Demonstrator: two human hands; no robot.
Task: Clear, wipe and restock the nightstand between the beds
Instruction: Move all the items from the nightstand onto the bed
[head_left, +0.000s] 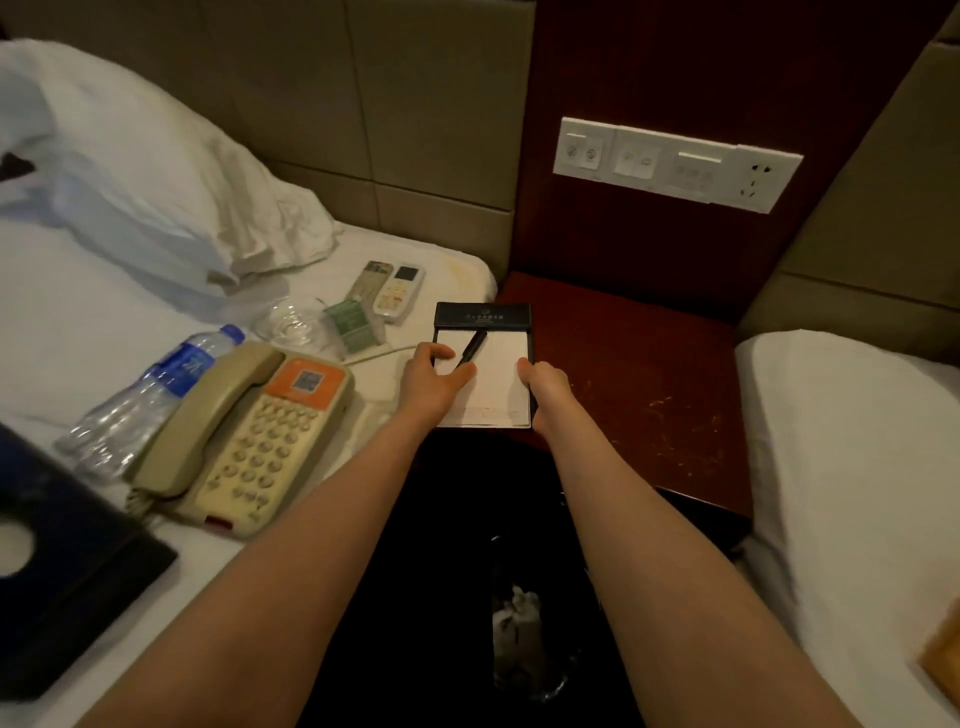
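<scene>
My left grip (436, 379) and right grip (545, 395) clamp the notepad (493, 395) by its sides, pen (475, 345) on top, at the bench (649, 364) left edge. Phone (260, 431), remotes (389, 286) and ashtray (291, 322) crowd the left bed (78, 322).

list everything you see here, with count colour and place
nightstand: 1, red-brown, centre
left bed: 1, white, left of nightstand
right bed: 1, white, right of nightstand
notepad: 1, white paper in black holder, nightstand's left edge
pen: 1, black, on notepad
telephone: 1, beige, left bed
water bottle: 1, clear, blue cap, beside telephone
glass dish: 1, clear, left bed
remotes: 2, pale, left bed
packet: 1, green, beside glass dish
pillow: 1, white, left bed
box: 1, dark, lower left
switch panel: 1, white, above nightstand
left hand: 1, on notepad's left side
right hand: 1, grips notepad's right edge
</scene>
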